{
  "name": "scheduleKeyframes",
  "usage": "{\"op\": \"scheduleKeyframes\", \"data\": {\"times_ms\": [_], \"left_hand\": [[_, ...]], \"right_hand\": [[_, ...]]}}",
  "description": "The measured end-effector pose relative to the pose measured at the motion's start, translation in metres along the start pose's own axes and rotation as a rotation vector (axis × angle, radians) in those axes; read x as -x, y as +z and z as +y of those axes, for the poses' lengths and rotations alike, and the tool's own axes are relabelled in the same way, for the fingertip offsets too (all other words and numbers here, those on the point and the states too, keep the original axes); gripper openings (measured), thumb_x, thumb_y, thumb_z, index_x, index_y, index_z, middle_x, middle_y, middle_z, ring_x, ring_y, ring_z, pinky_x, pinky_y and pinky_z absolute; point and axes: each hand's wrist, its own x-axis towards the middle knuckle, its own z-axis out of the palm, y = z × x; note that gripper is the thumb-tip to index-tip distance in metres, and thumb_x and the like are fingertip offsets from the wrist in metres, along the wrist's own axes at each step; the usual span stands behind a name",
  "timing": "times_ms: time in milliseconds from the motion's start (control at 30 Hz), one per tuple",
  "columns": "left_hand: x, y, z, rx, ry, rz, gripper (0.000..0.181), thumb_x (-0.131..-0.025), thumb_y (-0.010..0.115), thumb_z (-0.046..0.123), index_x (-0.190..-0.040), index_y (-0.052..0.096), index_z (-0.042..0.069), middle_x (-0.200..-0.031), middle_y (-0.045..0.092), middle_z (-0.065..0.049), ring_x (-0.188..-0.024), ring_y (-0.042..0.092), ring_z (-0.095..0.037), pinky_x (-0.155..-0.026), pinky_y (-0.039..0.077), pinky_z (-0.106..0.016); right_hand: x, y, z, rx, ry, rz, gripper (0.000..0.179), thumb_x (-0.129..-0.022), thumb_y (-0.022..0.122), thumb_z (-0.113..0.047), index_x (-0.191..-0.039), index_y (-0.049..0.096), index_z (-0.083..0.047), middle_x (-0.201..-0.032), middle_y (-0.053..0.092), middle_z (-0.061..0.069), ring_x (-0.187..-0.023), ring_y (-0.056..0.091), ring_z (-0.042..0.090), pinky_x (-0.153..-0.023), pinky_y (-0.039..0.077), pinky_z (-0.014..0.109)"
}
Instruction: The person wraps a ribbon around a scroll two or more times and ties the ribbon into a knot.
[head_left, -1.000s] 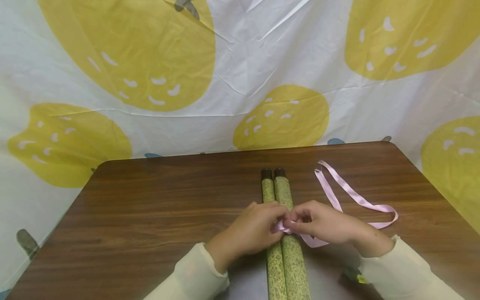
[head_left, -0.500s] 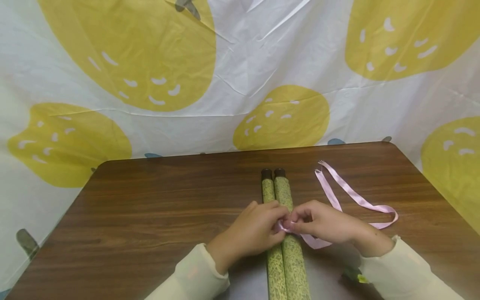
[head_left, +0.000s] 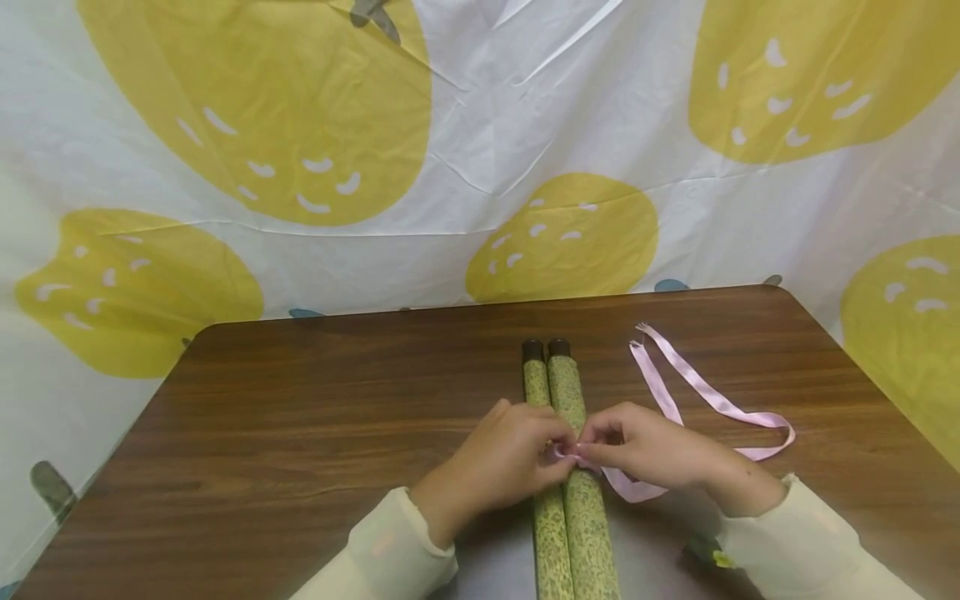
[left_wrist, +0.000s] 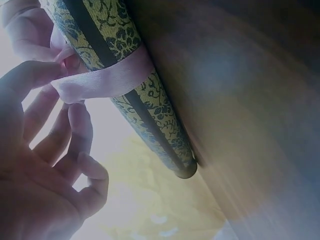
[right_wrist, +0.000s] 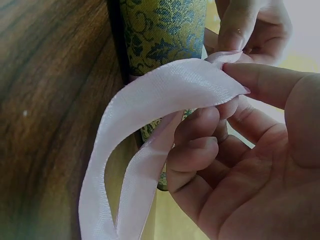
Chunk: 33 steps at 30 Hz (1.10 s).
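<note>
We've got the ribbon (right_wrist: 150, 92) across the scroll (head_left: 590, 525), a band of it flat on the scroll's L side in the L wrist view; the rest trails R in a loop on the table (head_left: 337, 392), tips frayed. It's prob. v. light, limp & a bit slippery b/c satiny, so we'd take it flat btwn thumb & index near the crossing, not by the frayed tips. The scroll looks firm lengthwise, cover maybe easy to crease; we'd steady it by its sides or the dark knobs (head_left: 558, 347). Our L hand (head_left: 513, 458) pinches the ribbon over the scroll; our R hand (head_left: 648, 446) pinches it just beside, thumb vs. index. Can't tell if there's a knot btwn. Behind the table hangs a fruit-print cloth (head_left: 450, 204).
</note>
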Motion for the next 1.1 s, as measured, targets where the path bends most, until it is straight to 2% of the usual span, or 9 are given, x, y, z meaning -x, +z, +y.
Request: {"op": "scheduleKeyframes", "data": {"times_ms": [133,267,367,467,567,700,800,933,1100], "left_hand": [[0.0,-0.002,0.0,-0.002,0.003,0.01,0.007,-0.085,0.077,0.027,-0.091,0.076,0.024,-0.085,0.067,0.015,-0.069,0.05,0.002,-0.066,0.032,-0.018],[0.0,-0.002,0.0,0.086,0.007,-0.015,0.008,-0.085,0.076,0.025,-0.092,0.075,0.022,-0.089,0.065,0.013,-0.072,0.051,0.0,-0.071,0.034,-0.017],[0.0,-0.001,0.0,0.208,-0.004,-0.088,0.005,-0.085,0.074,0.02,-0.089,0.07,0.019,-0.089,0.06,0.01,-0.073,0.05,-0.001,-0.07,0.039,-0.015],[0.001,-0.002,0.0,0.273,-0.029,-0.181,0.006,-0.086,0.069,0.019,-0.086,0.063,0.019,-0.086,0.053,0.006,-0.071,0.046,-0.002,-0.061,0.041,-0.014],[0.002,-0.004,0.0,0.269,-0.047,-0.256,0.005,-0.088,0.064,0.023,-0.086,0.06,0.022,-0.083,0.049,0.005,-0.069,0.043,-0.003,-0.058,0.038,-0.016],[0.003,-0.009,-0.002,0.267,-0.028,-0.314,0.01,-0.087,0.062,0.023,-0.079,0.057,0.022,-0.076,0.048,0.008,-0.066,0.042,-0.002,-0.057,0.037,-0.016],[0.006,-0.014,-0.004,0.298,-0.019,-0.333,0.018,-0.083,0.063,0.017,-0.071,0.05,0.021,-0.069,0.045,0.011,-0.062,0.041,0.0,-0.055,0.035,-0.015],[0.014,-0.022,-0.009,0.346,-0.033,-0.325,0.025,-0.08,0.062,0.012,-0.066,0.044,0.021,-0.062,0.04,0.012,-0.056,0.037,0.0,-0.051,0.032,-0.016],[0.024,-0.03,-0.016,0.38,-0.058,-0.308,0.026,-0.084,0.061,0.013,-0.066,0.044,0.021,-0.062,0.041,0.012,-0.055,0.037,0.001,-0.051,0.034,-0.016]], "right_hand": [[0.0,0.0,0.001,0.002,0.002,0.007,0.016,-0.099,0.059,-0.016,-0.089,0.069,-0.007,-0.077,0.061,0.002,-0.048,0.039,-0.002,-0.044,0.034,0.016],[0.0,0.001,0.001,0.014,-0.001,0.014,0.013,-0.097,0.057,-0.01,-0.089,0.067,-0.007,-0.077,0.062,0.003,-0.05,0.041,-0.001,-0.045,0.035,0.016],[0.0,0.001,0.001,0.026,-0.01,0.017,0.012,-0.096,0.057,-0.007,-0.089,0.067,-0.008,-0.077,0.063,0.003,-0.05,0.042,-0.001,-0.045,0.035,0.016],[0.0,0.001,0.001,0.028,-0.014,0.015,0.012,-0.097,0.058,-0.009,-0.09,0.068,-0.009,-0.077,0.064,0.003,-0.05,0.041,-0.001,-0.045,0.035,0.016],[0.001,0.001,0.0,0.026,-0.011,0.006,0.011,-0.098,0.06,-0.014,-0.092,0.07,-0.01,-0.079,0.064,0.002,-0.051,0.042,0.0,-0.045,0.037,0.016],[0.001,0.001,-0.001,0.034,-0.009,0.01,0.012,-0.097,0.063,-0.018,-0.09,0.07,-0.011,-0.076,0.064,0.0,-0.051,0.044,0.0,-0.046,0.038,0.018],[0.0,0.002,-0.002,0.046,-0.013,0.018,0.015,-0.097,0.064,-0.021,-0.086,0.069,-0.012,-0.071,0.062,-0.001,-0.051,0.044,0.0,-0.045,0.038,0.018],[0.0,0.001,-0.005,0.077,-0.014,0.021,0.016,-0.096,0.065,-0.021,-0.084,0.068,-0.013,-0.068,0.061,-0.004,-0.052,0.047,0.001,-0.046,0.04,0.019],[0.004,-0.001,-0.004,0.12,-0.004,0.049,0.016,-0.096,0.066,-0.022,-0.083,0.068,-0.014,-0.067,0.061,-0.005,-0.054,0.053,0.004,-0.05,0.046,0.022]]}}
